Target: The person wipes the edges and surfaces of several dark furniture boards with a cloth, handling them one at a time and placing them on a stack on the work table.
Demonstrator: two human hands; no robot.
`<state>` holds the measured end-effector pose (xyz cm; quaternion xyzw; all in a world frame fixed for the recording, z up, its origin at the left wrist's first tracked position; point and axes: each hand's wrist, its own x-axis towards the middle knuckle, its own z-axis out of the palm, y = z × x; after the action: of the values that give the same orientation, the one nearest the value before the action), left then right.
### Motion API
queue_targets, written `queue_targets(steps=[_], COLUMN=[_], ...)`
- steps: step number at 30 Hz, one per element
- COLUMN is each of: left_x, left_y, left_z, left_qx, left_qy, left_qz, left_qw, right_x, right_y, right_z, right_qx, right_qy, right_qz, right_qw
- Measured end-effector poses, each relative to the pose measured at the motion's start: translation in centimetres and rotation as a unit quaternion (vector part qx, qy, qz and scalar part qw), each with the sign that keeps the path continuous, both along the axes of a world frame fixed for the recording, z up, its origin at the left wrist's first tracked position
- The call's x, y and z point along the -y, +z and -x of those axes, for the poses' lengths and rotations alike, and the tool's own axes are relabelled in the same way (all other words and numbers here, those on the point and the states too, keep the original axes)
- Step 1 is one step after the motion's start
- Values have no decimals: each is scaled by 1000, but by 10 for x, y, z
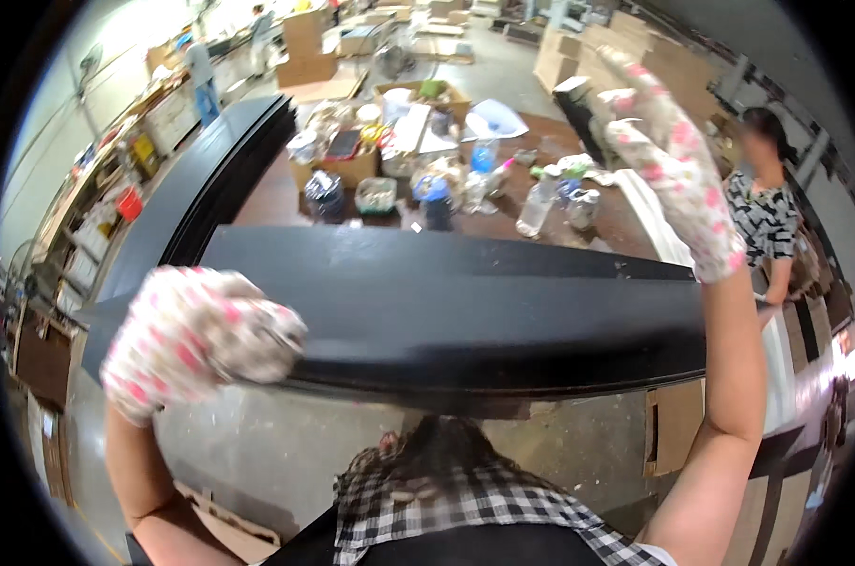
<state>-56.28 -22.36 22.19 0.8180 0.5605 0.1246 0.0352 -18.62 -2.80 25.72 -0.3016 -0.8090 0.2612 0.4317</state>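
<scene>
A stack of long dark panels (503, 307) lies across in front of me, its near edge facing my body. Over its left end my left hand (201, 340), in a white glove with pink spots, is closed with curled, dirt-smudged fingers. Whatever may be inside that fist is hidden. My right hand (677, 174), in a matching glove, is raised above the right end of the panels. Its fingers stretch upward, somewhat apart, and nothing shows in them.
Behind the panels a brown table (276, 203) carries a clear bottle (538, 203), jars and a cluttered cardboard box (352, 170). More dark panels (196, 179) are stacked at the left. A person (762, 203) in a patterned top stands at the right. Cardboard (672, 429) lies below.
</scene>
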Motion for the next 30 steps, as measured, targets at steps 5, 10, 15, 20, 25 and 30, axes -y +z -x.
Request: queue_targets(steps=[5,10,15,20,25,30], left_x=[-64,-119,-146,-184,-222,-222], left_y=[51,48,19,7,-11,-8], left_z=[51,71,64,-9,-15,-16], left_qx=[-25,-26,92,5,41,30], left_qy=[-15,18,23,6,4,5], left_qz=[-52,-29,-211,-316,-374,-377], left_qw=[998,999,973,949,927,926], right_x=[-12,-58,-81,-95,-97,-61], right_y=[4,-32,-36,-31,-42,-77], right_z=[-39,-29,13,19,4,-9], right_qx=[-183,-165,-83,-121,-200,-28], right_qy=[-3,-93,-205,-200,-184,-275], right_qz=[-85,-151,-175,-130,-175,-439], right_qw=[979,970,959,964,946,855])
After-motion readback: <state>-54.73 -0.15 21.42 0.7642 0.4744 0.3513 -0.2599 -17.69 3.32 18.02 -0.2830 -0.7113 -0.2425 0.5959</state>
